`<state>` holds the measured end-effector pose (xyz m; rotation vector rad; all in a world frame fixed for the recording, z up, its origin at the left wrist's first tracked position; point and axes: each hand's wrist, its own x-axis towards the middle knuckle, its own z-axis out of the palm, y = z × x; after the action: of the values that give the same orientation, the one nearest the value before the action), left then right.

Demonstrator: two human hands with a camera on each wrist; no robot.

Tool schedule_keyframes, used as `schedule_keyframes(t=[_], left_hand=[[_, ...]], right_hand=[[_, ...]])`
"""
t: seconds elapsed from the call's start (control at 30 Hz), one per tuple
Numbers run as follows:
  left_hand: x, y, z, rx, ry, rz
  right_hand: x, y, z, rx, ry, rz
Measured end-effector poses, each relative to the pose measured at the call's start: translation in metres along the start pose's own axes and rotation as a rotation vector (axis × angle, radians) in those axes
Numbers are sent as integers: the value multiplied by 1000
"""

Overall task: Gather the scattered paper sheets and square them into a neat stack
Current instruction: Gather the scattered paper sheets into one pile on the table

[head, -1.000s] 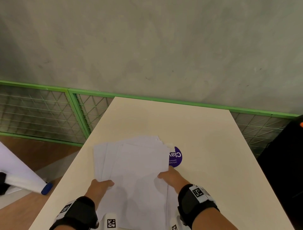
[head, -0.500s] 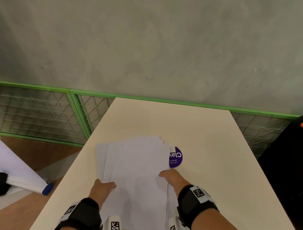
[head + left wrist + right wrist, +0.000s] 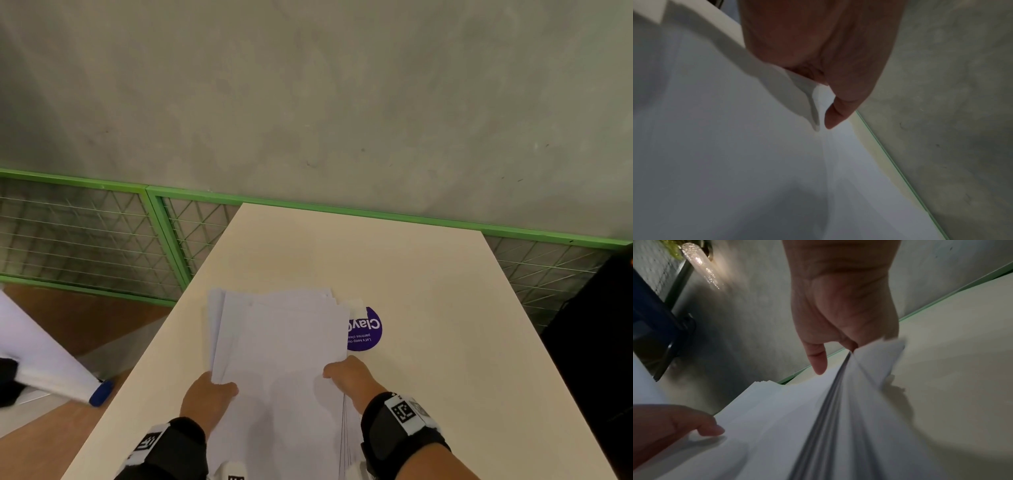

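Note:
A loose pile of white paper sheets [image 3: 281, 356] lies fanned on the cream table [image 3: 428, 308], far edges uneven. My left hand [image 3: 209, 394] grips the pile's left edge, thumb on top; in the left wrist view the thumb [image 3: 840, 112] pinches the paper sheets [image 3: 735, 162]. My right hand [image 3: 346, 377] holds the right edge. The right wrist view shows the right hand [image 3: 836, 344] pinching the lifted edges of several paper sheets [image 3: 838, 418], thumb on top and fingers hidden under them, and the left hand [image 3: 674, 426] at the far side.
A round purple sticker [image 3: 366, 330] sits on the table just right of the pile, partly covered. A green wire-mesh fence [image 3: 102, 233] runs behind the table below a grey wall. A white sheet with a blue marker [image 3: 101, 393] lies off the table's left.
Both hands have drawn inward, narrowing the fanned pile; the left sheets have slid right under the top ones. The right edge has lifted off the table.

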<state>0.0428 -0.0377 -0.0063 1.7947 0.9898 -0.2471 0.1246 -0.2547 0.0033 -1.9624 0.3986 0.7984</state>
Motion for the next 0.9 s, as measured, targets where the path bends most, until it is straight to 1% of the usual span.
schedule_keyframes(t=[0.1,0.2,0.27,0.37,0.53,0.63,0.73,0.8,0.9], left_hand=[[-4,3,1,0,21,-5],[-5,0,0,-47,7,-55],[-4,-4,-3,-48,-2,-63],[-3,-5,-5,-36,22,-51],[-11,1,1,65,34,-22],[-10,6,2,63,30,6],[-8,8,3,68,6,5],[-7,8,5,68,-4,-1],[-1,6,5,60,-2,-17]], right_hand=[[0,0,0,17,-8,15],[1,3,-5,52,-24,51],[2,6,-8,109,-43,81],[2,3,-8,168,-50,87],[6,6,-6,145,-49,91],[4,10,-7,151,-45,103],[3,9,-4,199,-80,81],[1,9,-3,240,-90,96],[0,10,-2,216,-97,119]])
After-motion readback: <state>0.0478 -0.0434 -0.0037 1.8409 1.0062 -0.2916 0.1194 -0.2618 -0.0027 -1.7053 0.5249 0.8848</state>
